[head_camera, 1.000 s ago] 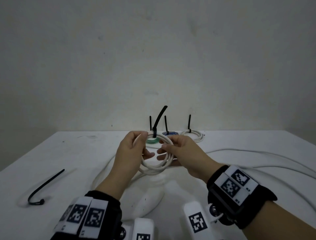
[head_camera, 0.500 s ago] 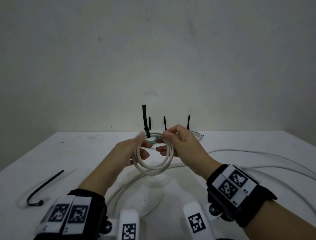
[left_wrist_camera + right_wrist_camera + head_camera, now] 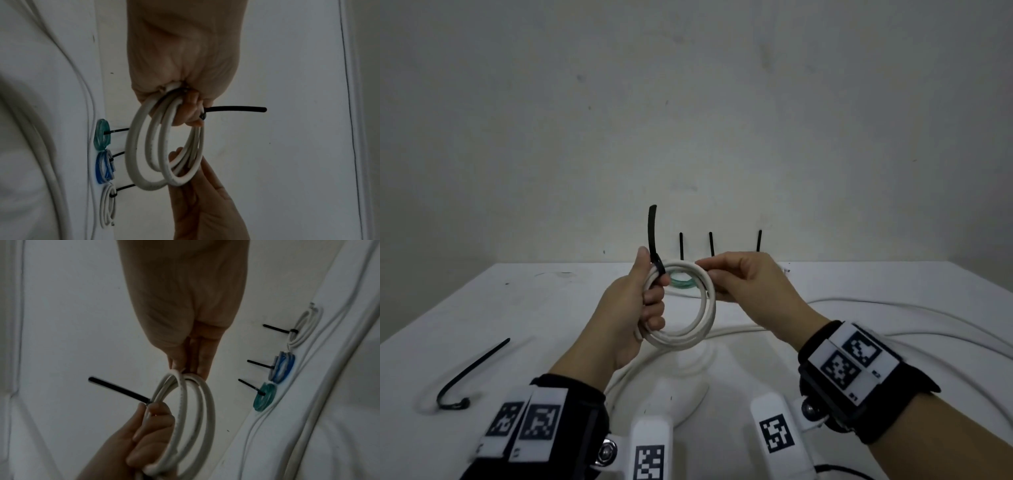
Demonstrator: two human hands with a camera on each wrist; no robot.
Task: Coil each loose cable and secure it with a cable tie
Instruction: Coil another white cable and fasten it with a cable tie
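Observation:
I hold a coiled white cable [image 3: 697, 329] upright above the white table [image 3: 524, 308]. My left hand [image 3: 643, 301] grips the coil's left side, fingers curled through the loops [image 3: 144, 154], right where a black cable tie [image 3: 653, 236] wraps them; the tie's tail [image 3: 236, 108] sticks straight up. My right hand [image 3: 736, 277] pinches the coil's top right between thumb and fingers [image 3: 197, 368]. The coil [image 3: 197, 410] has about three loops. A tail of the same white cable [image 3: 640, 366] hangs down to the table.
Three tied coils lie by the far wall: a green coil [image 3: 101, 136], a blue coil [image 3: 103, 167] and a white coil [image 3: 108, 207], each with a black tie tail up. A spare black cable tie [image 3: 472, 373] lies at front left. Long loose white cable [image 3: 893, 322] runs across the right side.
The coil has been turned and raised a little. The tie tail swung from leaning right to upright at the left, and my left hand has closed round the coil beside it.

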